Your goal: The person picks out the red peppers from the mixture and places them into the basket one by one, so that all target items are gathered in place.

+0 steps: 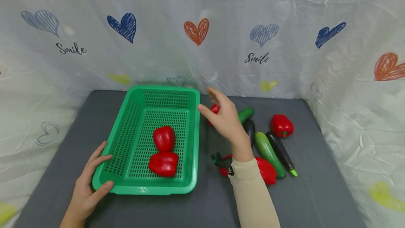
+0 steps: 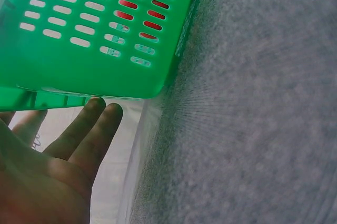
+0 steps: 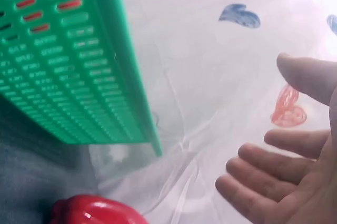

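Note:
My left hand (image 1: 87,185) rests at the near left corner of a green plastic basket (image 1: 197,143), fingers spread along the left rim and thumb on the near rim. In the left wrist view its straight fingers (image 2: 100,134) reach up to the underside of the rim. Inside the basket lie two red bell peppers, one (image 1: 164,139) behind the other (image 1: 164,164). Just outside the right rim, my right hand (image 1: 226,119) hovers with nothing in it, thumb and fingers apart. A red bell pepper (image 1: 215,109) lies beneath it, partly hidden.
Right of the basket lie a dark green cucumber-like vegetable (image 1: 246,114), a lighter green one (image 1: 268,152), two eggplants (image 1: 281,152) and another red pepper (image 1: 281,125). My right forearm partly covers more red (image 1: 267,171). A heart-printed cloth (image 1: 221,45) hangs behind the grey table (image 1: 316,192).

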A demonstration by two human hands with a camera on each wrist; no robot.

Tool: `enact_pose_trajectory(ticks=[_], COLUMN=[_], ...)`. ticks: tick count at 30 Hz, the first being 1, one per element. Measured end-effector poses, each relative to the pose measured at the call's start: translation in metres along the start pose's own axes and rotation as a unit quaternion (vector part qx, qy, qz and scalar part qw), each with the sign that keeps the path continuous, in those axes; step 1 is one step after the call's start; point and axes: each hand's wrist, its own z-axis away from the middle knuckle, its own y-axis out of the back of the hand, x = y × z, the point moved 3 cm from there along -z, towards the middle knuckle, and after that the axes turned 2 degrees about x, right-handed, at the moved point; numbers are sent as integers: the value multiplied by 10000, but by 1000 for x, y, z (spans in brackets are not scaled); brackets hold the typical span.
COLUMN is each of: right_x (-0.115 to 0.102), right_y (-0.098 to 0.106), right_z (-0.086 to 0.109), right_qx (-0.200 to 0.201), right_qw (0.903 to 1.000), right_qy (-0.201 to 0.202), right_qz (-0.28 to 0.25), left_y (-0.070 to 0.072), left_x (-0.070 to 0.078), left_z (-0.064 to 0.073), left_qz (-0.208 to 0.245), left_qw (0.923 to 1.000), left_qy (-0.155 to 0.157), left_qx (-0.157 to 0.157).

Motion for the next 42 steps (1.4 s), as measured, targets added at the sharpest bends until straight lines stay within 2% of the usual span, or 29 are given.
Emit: enact_pose_trajectory(ticks=[8, 12, 15, 28, 36, 42], right_x=[21, 30, 37, 62, 69, 75], right_y=[6, 10, 11, 1, -5, 0], right_z=[-1, 1, 2, 1, 0, 1], right_qx=[158, 380, 373, -152, -563, -852], right_qw=[9981, 9967, 9960, 9863, 9745, 9686], right_qy=[-593, -712, -783, -1337, -1506, -1710], right_qz=[73, 115, 223, 956, 1564, 1592], left_y=[2, 3, 4, 4, 1, 2], left_x=[-2, -2, -2, -1, -3, -2], left_z=[-1, 1, 4, 7, 5, 3], left_qz=[124, -26, -183, -337, -117, -199], left_qw=[9999, 10000, 9998, 9989, 9995, 9995], left_qy=[-71, -20, 73, 253, 218, 183], left_qx=[-12, -36, -77, -189, -190, -164])
